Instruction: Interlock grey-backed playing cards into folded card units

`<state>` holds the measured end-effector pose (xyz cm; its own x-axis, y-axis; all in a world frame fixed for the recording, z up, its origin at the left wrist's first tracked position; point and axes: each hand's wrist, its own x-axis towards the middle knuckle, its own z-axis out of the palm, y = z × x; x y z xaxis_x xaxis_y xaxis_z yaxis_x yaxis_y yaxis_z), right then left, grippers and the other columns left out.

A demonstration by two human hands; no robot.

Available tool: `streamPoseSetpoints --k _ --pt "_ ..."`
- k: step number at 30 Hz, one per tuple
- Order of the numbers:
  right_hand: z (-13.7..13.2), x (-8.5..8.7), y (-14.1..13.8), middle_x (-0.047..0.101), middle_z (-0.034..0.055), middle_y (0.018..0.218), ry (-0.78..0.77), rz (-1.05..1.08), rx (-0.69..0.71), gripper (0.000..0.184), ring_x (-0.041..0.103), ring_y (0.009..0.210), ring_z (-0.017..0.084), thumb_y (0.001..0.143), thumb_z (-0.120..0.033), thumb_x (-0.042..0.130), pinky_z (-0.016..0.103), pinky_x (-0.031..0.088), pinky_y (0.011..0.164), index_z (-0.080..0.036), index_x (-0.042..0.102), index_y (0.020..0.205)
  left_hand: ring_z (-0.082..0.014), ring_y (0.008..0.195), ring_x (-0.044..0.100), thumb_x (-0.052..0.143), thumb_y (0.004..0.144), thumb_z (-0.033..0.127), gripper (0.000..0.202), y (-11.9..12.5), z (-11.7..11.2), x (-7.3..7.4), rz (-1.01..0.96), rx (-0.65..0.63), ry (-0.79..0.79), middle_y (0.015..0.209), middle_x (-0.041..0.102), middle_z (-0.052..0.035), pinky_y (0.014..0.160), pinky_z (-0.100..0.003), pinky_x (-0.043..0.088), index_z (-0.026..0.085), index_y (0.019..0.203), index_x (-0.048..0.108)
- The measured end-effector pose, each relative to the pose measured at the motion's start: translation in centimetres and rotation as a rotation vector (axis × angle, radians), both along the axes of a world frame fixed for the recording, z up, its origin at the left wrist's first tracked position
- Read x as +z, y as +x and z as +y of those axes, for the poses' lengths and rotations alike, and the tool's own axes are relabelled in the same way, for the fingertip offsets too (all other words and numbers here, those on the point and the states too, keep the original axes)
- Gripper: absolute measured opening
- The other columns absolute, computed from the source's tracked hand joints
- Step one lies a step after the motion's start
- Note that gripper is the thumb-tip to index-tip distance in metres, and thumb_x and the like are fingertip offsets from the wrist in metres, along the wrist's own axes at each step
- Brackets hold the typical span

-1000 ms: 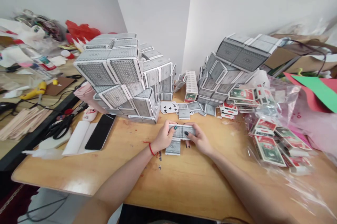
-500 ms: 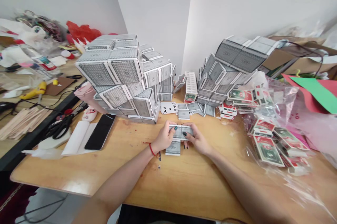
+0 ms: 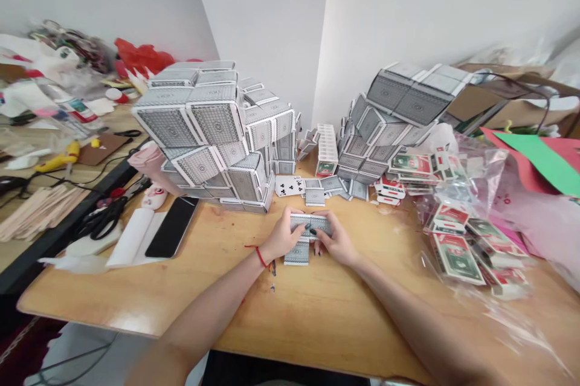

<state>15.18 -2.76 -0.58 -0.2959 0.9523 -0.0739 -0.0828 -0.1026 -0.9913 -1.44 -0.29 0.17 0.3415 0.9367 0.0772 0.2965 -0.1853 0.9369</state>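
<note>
Near the middle of the table, my left hand (image 3: 286, 234) grips the left side of a pair of grey-backed playing cards (image 3: 319, 223) that lie edge to edge. My right hand (image 3: 336, 237) closes on their right side. Both thumbs press near the seam, and the fingers behind the cards are mostly hidden. Just below, another grey-backed piece (image 3: 296, 253) lies flat on the table, partly covered by the pair. Loose playing cards (image 3: 288, 185), some face up and some grey-backed, lie beyond my hands.
Tall structures of folded cards stand at left (image 3: 199, 126) and right (image 3: 385, 126). A black phone (image 3: 172, 229) and scissors (image 3: 107, 217) lie left. Card boxes (image 3: 457, 259) in clear plastic lie right. A glue gun (image 3: 63, 157) rests on the far-left surface.
My left thumb has slid right towards the seam, close to the right thumb. The right thumb has shifted slightly left. Both hands keep hold of the cards.
</note>
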Motion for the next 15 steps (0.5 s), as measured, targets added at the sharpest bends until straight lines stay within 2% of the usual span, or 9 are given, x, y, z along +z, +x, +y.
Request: streamPoseSetpoints --k 5,8,11,14,15 --pt "0.1 0.4 0.6 0.059 -0.0030 0.063 -0.017 0.046 0.087 0.039 0.059 0.044 0.013 0.081 -0.040 0.046 0.025 0.047 0.041 -0.023 0.034 0.114 -0.0161 0.084 0.053 0.059 0.070 0.025 0.032 0.0 0.2 0.5 -0.035 -0.002 -0.019 0.093 0.053 -0.0034 0.074 -0.028 0.043 0.018 0.096 0.043" --pt "-0.1 0.9 1.0 0.059 -0.0018 0.061 -0.012 0.017 0.060 0.050 0.059 0.041 0.016 0.082 -0.045 0.042 0.027 0.046 0.039 -0.024 0.028 0.125 -0.0151 0.080 0.053 0.061 0.068 0.026 0.032 -0.3 0.6 0.5 -0.080 -0.006 -0.078 0.089 0.053 -0.0021 0.071 -0.027 0.044 0.017 0.094 0.044" --pt "0.0 0.8 1.3 0.052 -0.0050 0.048 0.033 -0.015 -0.098 0.059 0.056 0.038 0.016 0.081 -0.050 0.041 0.026 0.044 0.037 -0.022 0.024 0.130 -0.0155 0.080 0.053 0.065 0.065 0.028 0.036 -0.7 1.0 0.4 -0.126 0.017 -0.135 0.088 0.054 -0.0021 0.071 -0.027 0.044 0.016 0.092 0.045" --pt "0.9 0.2 1.5 0.047 -0.0068 0.046 0.064 -0.021 -0.324 0.053 0.049 0.034 0.012 0.080 -0.053 0.037 0.022 0.036 0.031 -0.022 0.037 0.123 -0.0162 0.082 0.053 0.066 0.064 0.029 0.036 -0.8 1.3 0.3 -0.193 0.057 -0.184 0.088 0.054 -0.0023 0.071 -0.027 0.045 0.017 0.092 0.045" --pt "1.3 -0.1 1.5 0.047 -0.0063 0.047 0.072 -0.046 -0.359 0.048 0.047 0.033 0.010 0.080 -0.052 0.037 0.020 0.033 0.031 -0.020 0.044 0.116 -0.0162 0.082 0.053 0.065 0.065 0.029 0.036 -0.9 1.4 0.3 -0.217 0.068 -0.195 0.088 0.054 -0.0024 0.070 -0.027 0.045 0.017 0.092 0.045"
